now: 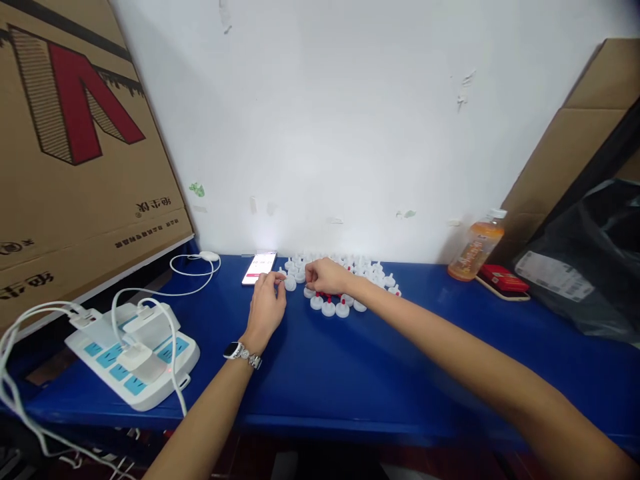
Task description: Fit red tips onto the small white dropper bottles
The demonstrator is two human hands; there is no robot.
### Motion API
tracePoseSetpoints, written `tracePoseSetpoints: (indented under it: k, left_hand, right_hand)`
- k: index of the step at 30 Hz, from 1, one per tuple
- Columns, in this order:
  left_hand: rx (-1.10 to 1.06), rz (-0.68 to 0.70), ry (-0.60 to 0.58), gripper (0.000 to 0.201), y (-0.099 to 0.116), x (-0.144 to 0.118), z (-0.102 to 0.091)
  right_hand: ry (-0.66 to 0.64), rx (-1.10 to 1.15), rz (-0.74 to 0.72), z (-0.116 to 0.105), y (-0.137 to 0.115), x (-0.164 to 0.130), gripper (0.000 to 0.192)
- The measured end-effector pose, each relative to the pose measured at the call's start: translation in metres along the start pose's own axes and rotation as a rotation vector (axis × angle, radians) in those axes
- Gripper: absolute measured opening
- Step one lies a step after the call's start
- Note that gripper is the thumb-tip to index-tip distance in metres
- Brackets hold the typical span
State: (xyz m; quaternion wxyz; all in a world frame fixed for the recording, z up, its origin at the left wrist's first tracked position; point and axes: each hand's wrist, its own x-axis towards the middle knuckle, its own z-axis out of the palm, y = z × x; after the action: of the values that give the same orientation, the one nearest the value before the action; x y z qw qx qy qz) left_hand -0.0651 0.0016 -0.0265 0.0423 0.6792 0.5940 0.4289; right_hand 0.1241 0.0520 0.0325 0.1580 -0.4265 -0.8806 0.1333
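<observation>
My left hand (267,303), wearing a watch (240,352) on its wrist, has thumb and forefinger pinched at the edge of a white nozzle cap (290,284). Just to the right, my right hand (327,276) is closed with its fingertips together above the front left of the group; whatever they hold is hidden. Around and behind it stand many white nozzle caps (373,270), upright and close together. Several in front, such as this cap (343,309), carry small red tips (343,302). My right wrist covers part of the group.
A lit phone (259,268) lies behind my left hand. At left, a white power strip (145,397) holds chargers with loose white cables (145,291), beside a large carton (95,200). An orange drink bottle (477,247), a red box (504,278) and a dark plastic bag (590,253) are at right.
</observation>
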Motion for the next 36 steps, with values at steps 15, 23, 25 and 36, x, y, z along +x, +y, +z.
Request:
tracePoseSetpoints:
  k: [15,23,25,36]
  left_hand:
    - [-0.108,-0.047,0.122,0.019,0.007,0.000,-0.012]
    - [-0.584,-0.134,-0.120,0.049,0.056,0.012,0.007]
    - [-0.554,-0.019,-0.134,0.046,0.068,0.018,0.015]
    - [-0.303,0.193,-0.212,0.033,0.057,0.021,0.020]
  right_hand:
    - [0.104,-0.288,-0.021,0.019,-0.033,0.028,0.023]
    - [0.608,0.497,0.007,0.002,-0.029,-0.035,0.023]
    - [0.685,0.467,0.012,0.004,-0.026,-0.045,0.022]
    - [0.396,0.031,0.156,-0.006,0.021,-0.061,0.012]
